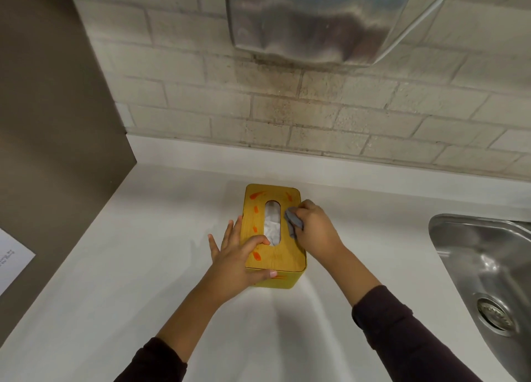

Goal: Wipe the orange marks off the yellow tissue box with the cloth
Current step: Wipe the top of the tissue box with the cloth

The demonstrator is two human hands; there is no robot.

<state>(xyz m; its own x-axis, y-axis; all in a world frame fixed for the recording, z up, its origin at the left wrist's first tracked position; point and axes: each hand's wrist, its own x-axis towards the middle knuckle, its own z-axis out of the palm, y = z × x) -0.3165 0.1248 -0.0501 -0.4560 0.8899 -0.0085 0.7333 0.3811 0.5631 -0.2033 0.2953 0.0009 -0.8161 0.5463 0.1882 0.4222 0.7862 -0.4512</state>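
Observation:
A yellow tissue box [283,256] with a wooden lid stands on the white counter, its long side running away from me. Orange marks [256,195] streak the lid along its left side and far corners, and one sits near the front left. White tissue shows in the oval slot. My left hand [235,262] grips the box's front left corner, thumb by the slot and fingers down the left side. My right hand [313,226] is closed around a bunched grey cloth [293,222] that presses on the lid just right of the slot.
A steel sink [485,269] is set into the counter [143,281] at the right. A metal hand dryer [316,19] hangs on the brick wall above. A brown panel [43,123] with a paper sheet walls off the left side.

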